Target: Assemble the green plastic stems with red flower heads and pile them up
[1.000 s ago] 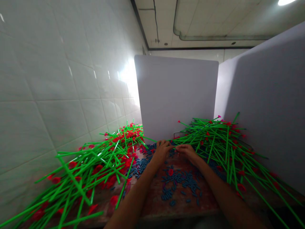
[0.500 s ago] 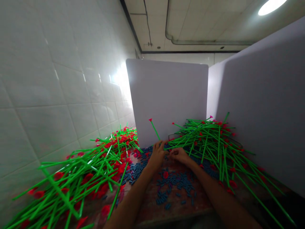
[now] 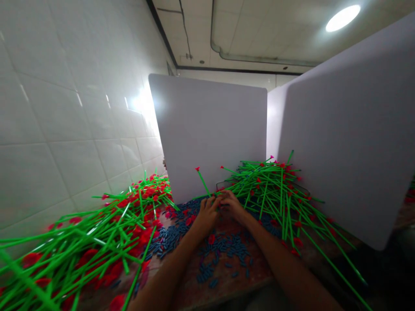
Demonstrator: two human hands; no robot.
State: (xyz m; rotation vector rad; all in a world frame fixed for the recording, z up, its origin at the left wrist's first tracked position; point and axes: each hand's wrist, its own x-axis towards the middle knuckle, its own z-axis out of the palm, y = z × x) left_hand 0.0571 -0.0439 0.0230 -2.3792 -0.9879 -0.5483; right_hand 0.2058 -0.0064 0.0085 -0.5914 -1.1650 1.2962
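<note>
My left hand (image 3: pixel 206 210) is closed around a green stick with a red tip (image 3: pixel 203 182) that slants up and to the left. My right hand (image 3: pixel 232 204) is pinched against the stick's lower end, touching my left hand; what its fingers hold is too small to make out. Both hands hover over scattered small blue pieces (image 3: pixel 227 248) on the reddish table (image 3: pixel 256 270), with a few loose red caps (image 3: pixel 211 238) among them.
A heap of green sticks with red tips (image 3: pixel 106 229) lies at the left against the tiled wall. Another heap of green sticks (image 3: pixel 275 190) lies at the right. White partition boards stand behind (image 3: pixel 210 134) and at the right (image 3: pixel 350 142).
My left hand has lifted a green stick out of the pile and my right hand has closed in on its lower end. The camera view has shifted to the right.
</note>
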